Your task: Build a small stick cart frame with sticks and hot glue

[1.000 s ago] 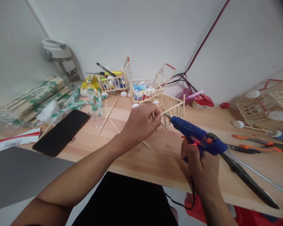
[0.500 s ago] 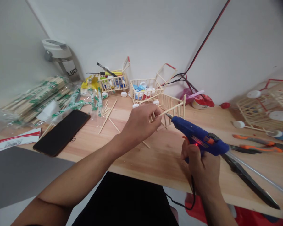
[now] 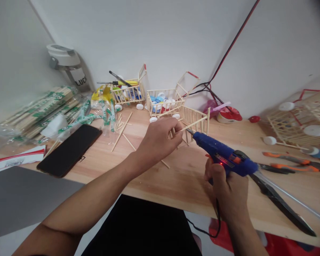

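Observation:
My right hand [image 3: 226,188] is wrapped around the grip of a blue hot glue gun [image 3: 224,151], whose small red light is lit. A clear glue stick [image 3: 288,193] runs out of its back. The metal nozzle points left and sits right at a small frame basket made of wooden sticks [image 3: 193,115], near its top rail. My left hand [image 3: 162,137] is closed on the near left side of this basket, the thumb and fingers pinching around the rail. My fingers hide that corner of the basket, so whether the nozzle touches the wood I cannot tell.
Two finished stick carts [image 3: 164,101] with bottle caps stand behind. Loose sticks [image 3: 122,131], a phone [image 3: 69,149] and packaged chopsticks [image 3: 40,110] lie left. Right are orange-handled pliers [image 3: 290,158], a black-handled tool [image 3: 282,206] and another stick cart [image 3: 288,121].
Almost nothing differs. The glue gun has shifted very slightly to the left; my left hand and the basket stay in place.

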`<state>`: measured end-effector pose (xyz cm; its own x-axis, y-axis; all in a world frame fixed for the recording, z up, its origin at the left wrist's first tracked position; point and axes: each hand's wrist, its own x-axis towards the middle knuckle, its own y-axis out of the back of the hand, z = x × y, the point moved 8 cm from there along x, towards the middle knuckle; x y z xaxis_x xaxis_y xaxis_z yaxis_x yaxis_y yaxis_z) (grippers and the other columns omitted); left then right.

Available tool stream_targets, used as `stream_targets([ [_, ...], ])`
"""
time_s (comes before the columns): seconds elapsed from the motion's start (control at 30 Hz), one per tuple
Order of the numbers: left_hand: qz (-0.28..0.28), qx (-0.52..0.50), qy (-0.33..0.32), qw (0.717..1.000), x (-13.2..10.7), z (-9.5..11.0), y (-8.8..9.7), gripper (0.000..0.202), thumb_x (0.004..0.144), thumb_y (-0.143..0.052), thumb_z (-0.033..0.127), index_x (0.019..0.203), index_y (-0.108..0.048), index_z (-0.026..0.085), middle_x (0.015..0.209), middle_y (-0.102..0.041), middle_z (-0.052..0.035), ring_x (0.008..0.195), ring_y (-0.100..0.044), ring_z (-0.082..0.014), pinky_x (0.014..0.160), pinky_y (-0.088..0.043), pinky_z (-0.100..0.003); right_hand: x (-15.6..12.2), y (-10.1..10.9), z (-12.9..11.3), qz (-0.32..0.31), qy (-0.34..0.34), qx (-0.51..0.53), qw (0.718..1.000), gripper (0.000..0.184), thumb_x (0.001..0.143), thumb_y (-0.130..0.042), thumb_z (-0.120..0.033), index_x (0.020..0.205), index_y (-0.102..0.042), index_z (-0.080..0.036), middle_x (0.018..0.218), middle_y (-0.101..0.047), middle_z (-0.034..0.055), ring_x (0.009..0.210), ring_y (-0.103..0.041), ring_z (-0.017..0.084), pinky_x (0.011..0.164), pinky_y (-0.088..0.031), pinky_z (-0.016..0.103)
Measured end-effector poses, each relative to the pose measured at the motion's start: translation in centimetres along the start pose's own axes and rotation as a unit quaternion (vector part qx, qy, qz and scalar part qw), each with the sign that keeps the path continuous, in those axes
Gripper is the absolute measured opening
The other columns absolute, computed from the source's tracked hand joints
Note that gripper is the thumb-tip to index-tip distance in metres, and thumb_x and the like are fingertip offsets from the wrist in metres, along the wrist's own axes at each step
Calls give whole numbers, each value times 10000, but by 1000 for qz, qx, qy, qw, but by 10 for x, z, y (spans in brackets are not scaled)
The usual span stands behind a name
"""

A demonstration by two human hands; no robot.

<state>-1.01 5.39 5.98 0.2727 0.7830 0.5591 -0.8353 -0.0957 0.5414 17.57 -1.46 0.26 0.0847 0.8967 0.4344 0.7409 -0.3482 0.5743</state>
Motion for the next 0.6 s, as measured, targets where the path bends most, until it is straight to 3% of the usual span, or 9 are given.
stream_targets([
  [0.37,-2,-1,0,1000,0,0,0,124,805,-601,91,717,-615,176,689,-650,21,676,-578,-117,672,-440,-255,0,0,-1,3,2,-5,1000,526,937,-402,-591,566,-499,-231,524,-545,22,557,-541,191,671,-412,364],
  [0.6,-3,-4,1,1000,0,-1,-1,129,802,-590,93,699,-606,168,687,-644,19,678,-572,-117,664,-430,-252,-1,5,5,30,-7,14,999,534,960,-413,-526,522,-490,-229,539,-544,22,584,-544,180,791,-447,387],
])
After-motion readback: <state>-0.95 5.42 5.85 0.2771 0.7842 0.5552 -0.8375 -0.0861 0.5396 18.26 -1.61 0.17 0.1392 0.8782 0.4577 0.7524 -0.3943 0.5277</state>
